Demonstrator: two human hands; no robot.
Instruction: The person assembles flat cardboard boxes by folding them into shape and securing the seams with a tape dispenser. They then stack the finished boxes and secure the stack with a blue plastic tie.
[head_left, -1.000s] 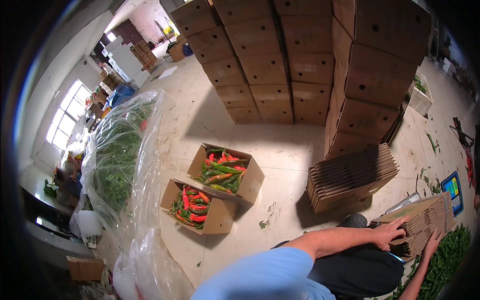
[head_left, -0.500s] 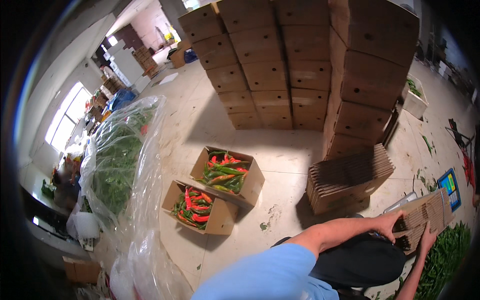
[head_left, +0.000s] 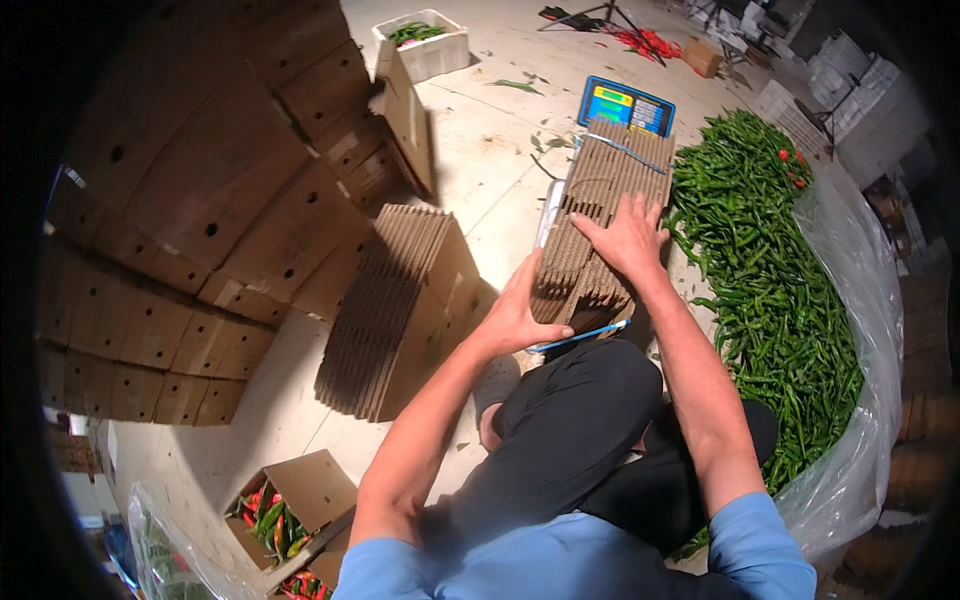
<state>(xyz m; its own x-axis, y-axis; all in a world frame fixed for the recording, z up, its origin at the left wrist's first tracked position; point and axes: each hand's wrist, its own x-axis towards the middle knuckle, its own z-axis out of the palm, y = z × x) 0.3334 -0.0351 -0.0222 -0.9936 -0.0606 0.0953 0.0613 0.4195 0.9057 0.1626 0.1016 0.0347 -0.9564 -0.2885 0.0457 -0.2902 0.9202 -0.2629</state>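
A bundle of flattened cardboard boxes [head_left: 600, 175] stands on edge in front of me, with a blue strap [head_left: 585, 336] across its near end and another strap farther up. My left hand [head_left: 512, 318] grips the bundle's near left corner, its thumb along the near end and its fingers along the side. On the top edges rests my right hand [head_left: 632, 238], open with its fingers spread. Just beyond the bundle is a scale's blue display [head_left: 628, 106]. A pale metal edge [head_left: 548, 215] shows along the bundle's left side.
To the left stand another stack of flattened boxes [head_left: 390, 315] and a tall wall of closed cartons [head_left: 215, 190]. Green peppers [head_left: 770, 290] are heaped at right beside plastic sheeting [head_left: 875, 400]. An open carton [head_left: 315, 490] of mixed peppers sits lower left; a white crate [head_left: 435, 52] stands far off.
My view has swung right, bringing the bundle to the middle. My right hand has moved from the bundle's side onto its top, fingers spread; my left hand remains at its near end.
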